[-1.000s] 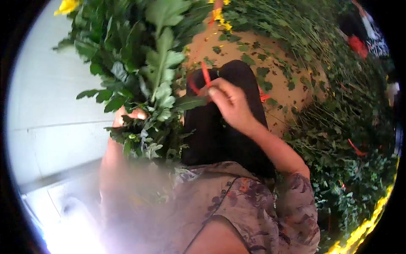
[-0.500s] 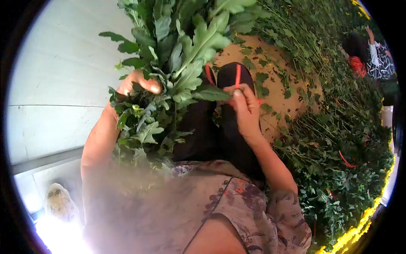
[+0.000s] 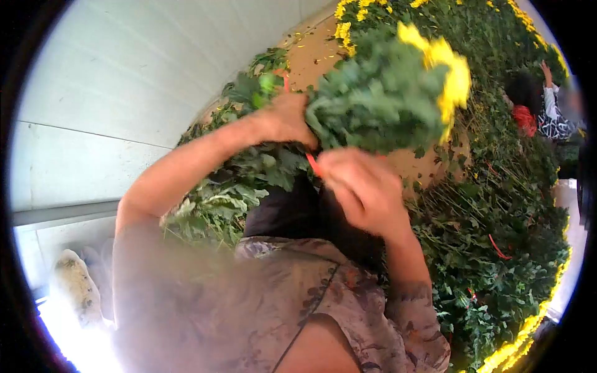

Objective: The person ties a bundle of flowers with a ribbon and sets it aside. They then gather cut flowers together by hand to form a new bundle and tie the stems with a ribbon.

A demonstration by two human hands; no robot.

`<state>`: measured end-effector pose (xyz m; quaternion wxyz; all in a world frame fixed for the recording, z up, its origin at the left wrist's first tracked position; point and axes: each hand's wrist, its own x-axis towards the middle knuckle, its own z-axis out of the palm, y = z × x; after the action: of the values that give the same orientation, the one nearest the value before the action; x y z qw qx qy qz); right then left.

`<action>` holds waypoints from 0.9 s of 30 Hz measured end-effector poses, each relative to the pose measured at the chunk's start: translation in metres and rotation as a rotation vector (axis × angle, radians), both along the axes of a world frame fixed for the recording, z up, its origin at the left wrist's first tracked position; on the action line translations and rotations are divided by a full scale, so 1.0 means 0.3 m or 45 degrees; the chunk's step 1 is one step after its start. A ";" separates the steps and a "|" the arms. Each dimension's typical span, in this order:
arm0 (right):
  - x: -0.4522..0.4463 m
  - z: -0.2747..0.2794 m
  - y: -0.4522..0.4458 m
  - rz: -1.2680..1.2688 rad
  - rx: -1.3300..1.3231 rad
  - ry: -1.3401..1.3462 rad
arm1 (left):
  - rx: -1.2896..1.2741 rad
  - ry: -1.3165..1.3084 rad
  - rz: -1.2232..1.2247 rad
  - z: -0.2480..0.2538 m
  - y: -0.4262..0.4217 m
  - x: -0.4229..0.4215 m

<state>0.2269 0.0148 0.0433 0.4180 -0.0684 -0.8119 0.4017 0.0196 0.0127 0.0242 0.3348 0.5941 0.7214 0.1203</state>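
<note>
A leafy bunch of yellow flowers [image 3: 379, 93] lies tilted across the view, its yellow heads to the upper right and blurred by motion. My left hand [image 3: 287, 121] is wrapped round its stems, near the middle of the view. Just below and to the right, my right hand [image 3: 364, 186] is closed in a pinch on a red tie [image 3: 313, 164], close beside the stems. Part of the red tie also shows above my left hand. More leaves hang below my left hand, over my dark-trousered lap [image 3: 283, 214].
Heaps of cut leafy stems [image 3: 485, 205] cover the right side, edged with yellow flowers. One loose red tie [image 3: 499, 247] lies on them. Another person [image 3: 550, 112] is at the far right. A pale wall [image 3: 93, 99] rises at the left.
The bunch has swung from upright to tilted right, bringing its yellow heads into view. My left hand has moved right and up, and my right hand has come close to it with the red tie.
</note>
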 end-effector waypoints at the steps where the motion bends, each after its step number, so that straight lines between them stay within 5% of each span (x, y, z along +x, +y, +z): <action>1: -0.048 -0.023 0.055 -0.041 0.056 -0.114 | 0.206 0.062 -0.271 -0.129 0.004 0.007; 4: -0.149 -0.186 0.193 -0.213 0.018 -0.314 | 0.043 0.298 -0.275 -0.101 -0.015 0.131; 7: -0.147 -0.200 0.210 -0.210 -0.322 -0.261 | -0.094 0.048 0.050 -0.061 -0.046 0.133; 13: -0.129 -0.219 0.250 -0.077 -0.900 -0.173 | 0.162 -0.423 -0.057 -0.102 -0.080 0.063; 16: -0.105 -0.224 0.242 0.041 -0.921 -0.157 | 0.015 -0.424 -0.094 -0.094 -0.090 0.094; 19: -0.150 -0.218 0.252 0.232 -1.021 -0.184 | 0.400 -0.122 -0.211 -0.227 -0.093 0.075; 20: -0.157 -0.205 0.247 0.225 -1.016 -0.187 | 0.631 -0.006 -0.274 -0.238 -0.094 0.082; 22: -0.197 -0.176 0.232 -0.042 -0.539 -0.467 | 0.472 0.292 -0.430 -0.263 -0.103 0.048; 24: -0.222 -0.175 0.213 -0.130 -0.377 -0.704 | 0.860 0.889 -0.718 -0.343 -0.102 0.034; 25: -0.237 -0.196 0.212 -0.162 -0.222 -0.598 | 0.475 0.655 -0.578 -0.324 -0.098 0.046; 27: -0.250 -0.213 0.198 -0.252 -0.189 -0.453 | 0.617 0.632 -0.622 -0.280 -0.111 0.033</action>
<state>0.1520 0.0741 -0.0207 0.2994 -0.2482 -0.8303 0.3991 0.0296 -0.0207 -0.0598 0.0201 0.8201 0.5690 0.0568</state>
